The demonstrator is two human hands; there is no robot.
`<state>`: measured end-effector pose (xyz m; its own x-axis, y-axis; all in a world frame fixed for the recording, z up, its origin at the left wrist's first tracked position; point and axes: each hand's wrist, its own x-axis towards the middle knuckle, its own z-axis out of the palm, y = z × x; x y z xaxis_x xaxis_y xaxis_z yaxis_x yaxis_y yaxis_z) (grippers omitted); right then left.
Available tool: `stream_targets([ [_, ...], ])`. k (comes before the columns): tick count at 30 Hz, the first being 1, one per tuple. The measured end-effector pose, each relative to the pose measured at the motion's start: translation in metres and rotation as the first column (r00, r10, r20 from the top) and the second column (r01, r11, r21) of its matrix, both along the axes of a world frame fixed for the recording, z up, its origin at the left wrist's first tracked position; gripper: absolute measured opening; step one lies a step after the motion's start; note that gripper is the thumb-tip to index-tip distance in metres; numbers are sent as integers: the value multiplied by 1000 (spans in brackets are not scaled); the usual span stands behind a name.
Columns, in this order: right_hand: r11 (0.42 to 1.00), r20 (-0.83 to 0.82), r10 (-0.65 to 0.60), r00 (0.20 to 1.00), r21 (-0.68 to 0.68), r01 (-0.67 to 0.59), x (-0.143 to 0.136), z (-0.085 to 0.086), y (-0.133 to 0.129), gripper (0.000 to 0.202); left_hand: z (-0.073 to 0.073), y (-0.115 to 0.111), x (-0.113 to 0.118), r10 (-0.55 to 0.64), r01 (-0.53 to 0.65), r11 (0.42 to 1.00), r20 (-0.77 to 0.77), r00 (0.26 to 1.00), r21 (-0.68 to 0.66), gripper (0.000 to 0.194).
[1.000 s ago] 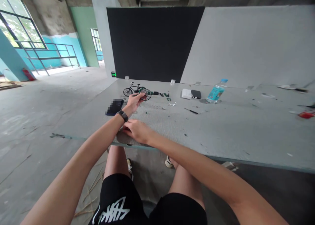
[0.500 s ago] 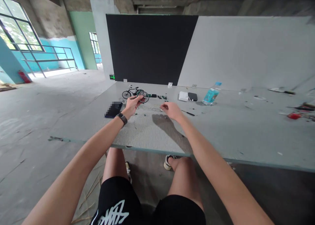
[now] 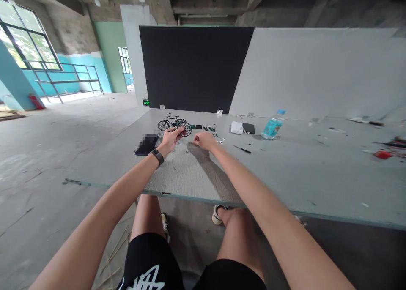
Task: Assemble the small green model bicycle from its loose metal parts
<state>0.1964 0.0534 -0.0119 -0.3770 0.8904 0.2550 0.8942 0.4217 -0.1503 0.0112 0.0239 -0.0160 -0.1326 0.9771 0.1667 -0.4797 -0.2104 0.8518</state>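
A small black model bicycle (image 3: 172, 121) is at the back left of the grey table, its front wheel to the left. My left hand (image 3: 171, 138) is closed on a spoked toy wheel (image 3: 187, 129) at the right end of the model; whether that wheel is joined to the frame I cannot make out. Just to the right, my right hand (image 3: 204, 140) hovers low over the table with thumb and fingers pinched together. What they pinch, if anything, is too small to name. Small silvery parts (image 3: 220, 140) lie beside the right hand, and dark green pieces (image 3: 208, 129) lie behind it.
A dark flat device (image 3: 146, 145) lies left of my left wrist. A thin black screwdriver-like tool (image 3: 242, 149) rests to the right. Farther back are a white case (image 3: 236, 127), a dark case (image 3: 248, 128) and a water bottle (image 3: 273, 125). Red-handled tools (image 3: 382, 154) lie far right.
My right hand has moved left, closer to the wheel, uncovering the silvery parts on the table. The left hand keeps its hold on the wheel. The view has tipped slightly upward.
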Motion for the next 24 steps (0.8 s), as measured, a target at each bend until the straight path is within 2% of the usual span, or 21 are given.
stream_targets([
  [5, 996, 13, -31, 999, -83, 32, -9, 0, 10, 16, -1, 2, 1, 5, -5, 1000, -9, 1000, 14, 17],
  [12, 985, 13, -164, 986, -57, 164, -8, 1, 2, 25, 0, 0, 6, 38, -39, 999, -29, 999, -28, 24],
  [17, 988, 4, -141, 990, -67, 141, -7, 3, 2, 20, 0, -2, 7, 39, -40, 999, -37, 999, -28, 27],
  [20, 995, -149, -95, 984, 3, 96, -1, 5, 1, 26, -1, -3, 8, 44, -45, 999, -65, 997, -19, 29],
  [24, 972, -380, 86, 921, 236, 6, 4, 10, -11, 34, -2, -9, 12, 59, -58, 998, -177, 982, 9, 23],
])
